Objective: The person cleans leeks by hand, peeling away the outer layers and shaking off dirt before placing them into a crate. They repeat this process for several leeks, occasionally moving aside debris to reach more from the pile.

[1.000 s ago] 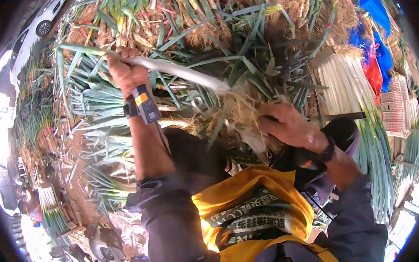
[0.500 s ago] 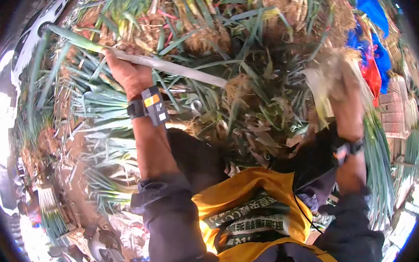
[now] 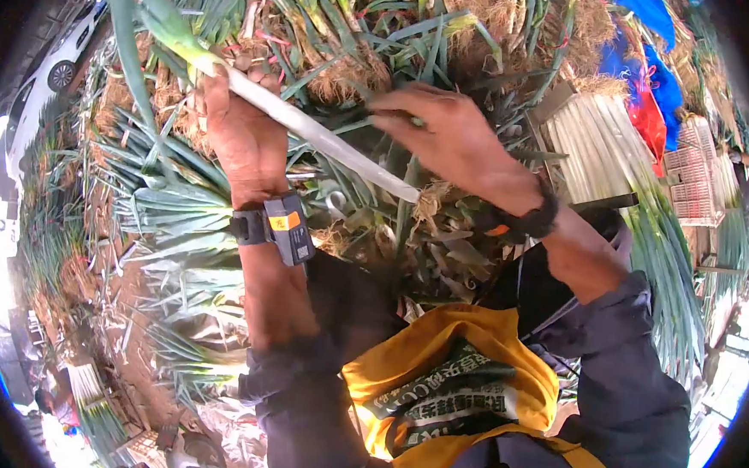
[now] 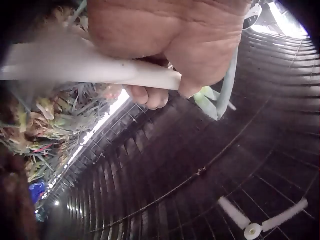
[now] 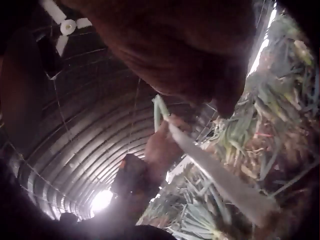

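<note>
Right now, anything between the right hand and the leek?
Nothing visible. In the head view, the right hand appears apart from the leek, nothing crossing the gap; the left hand grips it where white turns green.

A white fan point(image 4: 252, 230) hangs under a dark, ribbed, arched roof point(image 4: 175, 150). Well apart from the fan, daylight point(image 5: 102, 201) glares at the roof's end. Below the fan's level lie brown floor point(image 3: 132, 339) and a white car point(image 3: 32, 112).

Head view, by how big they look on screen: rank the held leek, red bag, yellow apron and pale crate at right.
1. Yellow apron
2. Held leek, long but thin
3. Pale crate
4. Red bag, partly bunched
</note>
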Demonstrator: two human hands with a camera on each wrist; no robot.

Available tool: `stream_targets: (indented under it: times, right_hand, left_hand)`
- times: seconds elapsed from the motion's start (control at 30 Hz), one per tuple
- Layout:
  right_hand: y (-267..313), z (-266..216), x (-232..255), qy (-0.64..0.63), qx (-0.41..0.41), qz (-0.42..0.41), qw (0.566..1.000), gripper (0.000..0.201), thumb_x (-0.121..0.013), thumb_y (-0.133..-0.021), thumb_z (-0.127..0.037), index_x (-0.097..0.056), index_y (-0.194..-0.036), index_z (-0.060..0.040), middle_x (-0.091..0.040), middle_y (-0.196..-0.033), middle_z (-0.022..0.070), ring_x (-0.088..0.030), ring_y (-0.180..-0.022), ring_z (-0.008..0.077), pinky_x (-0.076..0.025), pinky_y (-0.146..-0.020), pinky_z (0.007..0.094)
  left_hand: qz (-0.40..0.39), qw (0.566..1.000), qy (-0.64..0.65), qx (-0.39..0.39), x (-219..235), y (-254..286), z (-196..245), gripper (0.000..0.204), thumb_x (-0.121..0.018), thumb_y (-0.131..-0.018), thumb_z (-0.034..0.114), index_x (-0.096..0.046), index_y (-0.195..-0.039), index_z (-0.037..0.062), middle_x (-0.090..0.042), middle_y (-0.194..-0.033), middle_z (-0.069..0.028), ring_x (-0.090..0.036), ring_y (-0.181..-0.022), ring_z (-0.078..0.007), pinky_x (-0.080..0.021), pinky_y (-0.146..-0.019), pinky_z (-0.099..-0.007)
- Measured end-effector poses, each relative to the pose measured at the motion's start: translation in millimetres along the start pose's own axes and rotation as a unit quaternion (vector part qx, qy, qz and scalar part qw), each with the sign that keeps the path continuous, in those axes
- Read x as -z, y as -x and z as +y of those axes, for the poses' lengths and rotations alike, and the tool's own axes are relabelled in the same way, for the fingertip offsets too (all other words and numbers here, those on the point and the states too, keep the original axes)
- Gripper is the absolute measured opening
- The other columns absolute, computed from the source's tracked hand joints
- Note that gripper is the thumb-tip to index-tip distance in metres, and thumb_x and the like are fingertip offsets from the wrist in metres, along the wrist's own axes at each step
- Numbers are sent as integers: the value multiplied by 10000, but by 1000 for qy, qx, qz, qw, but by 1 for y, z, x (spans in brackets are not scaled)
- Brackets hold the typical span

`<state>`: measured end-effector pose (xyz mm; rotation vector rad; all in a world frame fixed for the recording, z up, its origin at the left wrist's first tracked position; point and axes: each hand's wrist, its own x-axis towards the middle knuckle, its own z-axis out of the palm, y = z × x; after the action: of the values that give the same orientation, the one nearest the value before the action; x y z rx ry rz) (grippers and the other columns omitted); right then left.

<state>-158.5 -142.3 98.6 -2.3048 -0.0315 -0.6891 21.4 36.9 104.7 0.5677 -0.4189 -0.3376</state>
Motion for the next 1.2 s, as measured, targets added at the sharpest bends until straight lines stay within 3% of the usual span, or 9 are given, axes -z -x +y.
stream_targets:
  times: [0.37, 0.57, 0.77, 0.93, 0.97, 1.0, 1.07, 1.1, 1.2]
  right_hand:
    - [-33, -11, -34, -66, 103, 37, 992, 226, -763, -849, -184, -670, -959, -10, -690, -900, 180, -680, -845, 347, -520, -737, 428]
    - [-37, -20, -16, -137, 37, -61, 988, 178, -732, -853, -165, -665, -936, -23, -692, -838, 168, -688, -767, 335, -524, -703, 420]
    - [-14, -37, 6, -182, 51, -63, 980, 134, -748, -868, -100, -674, -951, -26, -669, -816, 90, -664, -740, 176, -517, -685, 313]
    - [-15, -34, 49, -269, 45, 126, 954, 61, -733, -895, -32, -682, -920, -54, -660, -832, -29, -596, -751, 73, -508, -677, 261]
    - [-14, -38, 67, -282, -34, 150, 947, 79, -737, -895, -23, -695, -948, -62, -654, -822, -37, -599, -775, 56, -515, -686, 244]
    - [-17, -32, 76, -120, -86, 155, 977, 88, -710, -912, -70, -706, -999, -77, -696, -872, 30, -687, -797, 158, -564, -702, 305]
    - [-14, 20, 61, 197, 86, 41, 976, 198, -702, -907, -99, -676, -1104, -97, -716, -1012, 93, -711, -854, 255, -573, -729, 353]
    - [-1, 31, 45, 224, 67, 2, 972, 287, -710, -892, -131, -675, -1177, -108, -698, -1091, 119, -699, -1010, 325, -576, -860, 384]
    - [10, -3, 15, 28, 75, 47, 996, 310, -700, -892, -242, -669, -1163, -96, -691, -1020, 186, -689, -871, 403, -576, -784, 466]
  left_hand:
    - [-23, 999, -22, 29, -29, 13, -22, 339, -649, -1000, 165, -516, -1304, 95, -564, -1063, -68, -555, -893, -166, -516, -813, -333]
    - [-13, 997, -13, 74, -28, 20, -26, 304, -618, -1022, 151, -515, -1301, 87, -559, -1056, -44, -557, -904, -157, -516, -814, -312]
    - [-16, 997, -24, 65, -39, 21, -23, 346, -651, -988, 90, -531, -1312, 118, -583, -1030, -40, -575, -855, -150, -533, -722, -298]
    - [-1, 999, -47, 25, -20, 11, -25, 324, -651, -986, 91, -561, -1294, 137, -615, -1040, -40, -569, -829, -153, -507, -694, -287]
    - [-4, 999, -30, 26, -20, 12, -23, 324, -652, -986, 93, -563, -1294, 143, -616, -1045, -37, -565, -827, -152, -504, -695, -290]
    - [-7, 999, -12, 28, -20, 13, -22, 325, -654, -986, 95, -564, -1294, 149, -617, -1050, -35, -562, -826, -150, -502, -696, -293]
    - [-25, 999, -18, 36, -20, 13, -24, 351, -652, -998, 174, -543, -1331, 148, -604, -1040, -35, -555, -840, -153, -498, -727, -308]
    - [-33, 998, -9, 43, -21, 14, -27, 367, -648, -1004, 201, -532, -1348, 146, -599, -1040, -36, -555, -846, -154, -497, -738, -309]
    - [-17, 999, -14, 41, -31, 17, -38, 319, -579, -1053, 302, -505, -1280, 89, -588, -1013, -56, -552, -845, -176, -497, -752, -318]
